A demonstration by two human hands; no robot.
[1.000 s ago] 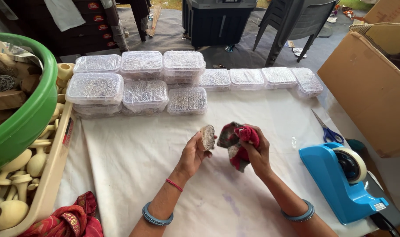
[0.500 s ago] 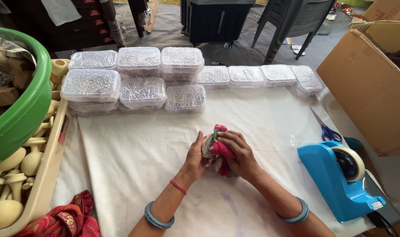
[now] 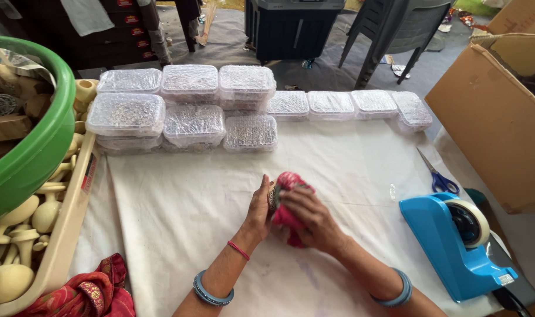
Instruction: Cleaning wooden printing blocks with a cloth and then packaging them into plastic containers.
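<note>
Both hands, left hand gripping a small round piece and right hand pressing red cloth over it, appear mid-wipe left of the tape dispenser; turning the piece seems next.

A soft red cloth wraps a small round piece with a dull metallic face. Matt white fabric covers the worktop. The glossy blue plastic tape dispenser shines beside a rough brown cardboard box.
</note>
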